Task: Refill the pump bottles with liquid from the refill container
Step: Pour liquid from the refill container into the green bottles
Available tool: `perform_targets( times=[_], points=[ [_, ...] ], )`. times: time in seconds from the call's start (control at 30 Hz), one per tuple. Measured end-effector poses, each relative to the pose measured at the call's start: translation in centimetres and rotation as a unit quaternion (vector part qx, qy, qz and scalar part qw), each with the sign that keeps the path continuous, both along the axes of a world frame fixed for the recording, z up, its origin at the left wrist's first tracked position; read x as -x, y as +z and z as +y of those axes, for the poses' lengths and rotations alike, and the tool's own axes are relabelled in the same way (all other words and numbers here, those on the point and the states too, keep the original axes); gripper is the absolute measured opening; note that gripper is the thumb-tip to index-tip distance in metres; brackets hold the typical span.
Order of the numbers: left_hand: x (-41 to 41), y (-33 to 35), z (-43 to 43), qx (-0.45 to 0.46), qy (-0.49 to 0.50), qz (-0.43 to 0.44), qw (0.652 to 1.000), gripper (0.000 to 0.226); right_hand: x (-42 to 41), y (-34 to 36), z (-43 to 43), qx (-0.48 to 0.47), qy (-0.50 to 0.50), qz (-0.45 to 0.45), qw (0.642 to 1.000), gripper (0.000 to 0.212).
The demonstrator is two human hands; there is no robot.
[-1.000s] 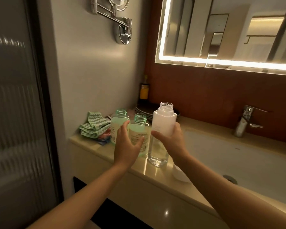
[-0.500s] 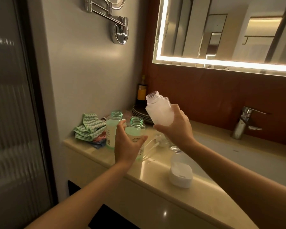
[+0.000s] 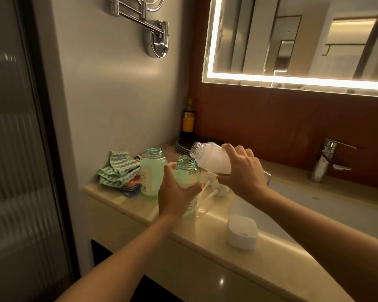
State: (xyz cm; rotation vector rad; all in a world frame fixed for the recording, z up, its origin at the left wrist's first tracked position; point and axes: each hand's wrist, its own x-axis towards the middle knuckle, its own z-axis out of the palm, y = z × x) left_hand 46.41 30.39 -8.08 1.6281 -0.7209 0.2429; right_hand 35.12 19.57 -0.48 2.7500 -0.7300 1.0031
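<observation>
I note the refill container (image 3: 213, 160) at frame centre, tilted with its open mouth toward the upper left, just above the rim of the near pump bottle (image 3: 187, 174). My right hand (image 3: 242, 171) is wrapped around the container's lower body. My left hand (image 3: 175, 192) grips the near pump bottle, which stands upright on the counter (image 3: 205, 227). I cannot tell whether liquid is flowing. A second uncapped pump bottle (image 3: 151, 171) stands just left. Pump heads (image 3: 218, 188) lie behind, a white lid (image 3: 241, 232) lower right, folded cloths (image 3: 118, 168) far left.
</observation>
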Motion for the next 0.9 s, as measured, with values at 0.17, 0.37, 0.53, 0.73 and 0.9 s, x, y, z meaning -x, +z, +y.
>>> perform_targets(
  times=[0.17,0.37,0.53,0.73,0.9],
  points=[
    [-0.1,-0.3,-0.3,-0.014,0.021,-0.019,0.999,0.074,0.2,0.2,-0.1,0.03,-0.003,0.015,0.999,0.07],
    [0.1,-0.5,-0.4,-0.019,0.046,-0.025,0.998,0.073,0.5,0.9,-0.2,0.052,-0.014,0.028,0.998,0.069],
    [0.2,-0.4,-0.3,-0.021,0.044,-0.033,0.998,0.075,0.5,1.2,-0.1,0.062,-0.018,0.039,0.997,0.069],
    [0.1,-0.5,-0.4,-0.028,0.054,-0.043,0.997,0.075,0.5,1.7,0.2,0.085,-0.023,0.055,0.995,0.068],
    [-0.1,-0.7,-0.4,-0.034,0.054,-0.05,0.997,0.075,0.5,1.9,0.2,0.104,-0.024,0.066,0.992,0.068]
  ],
)
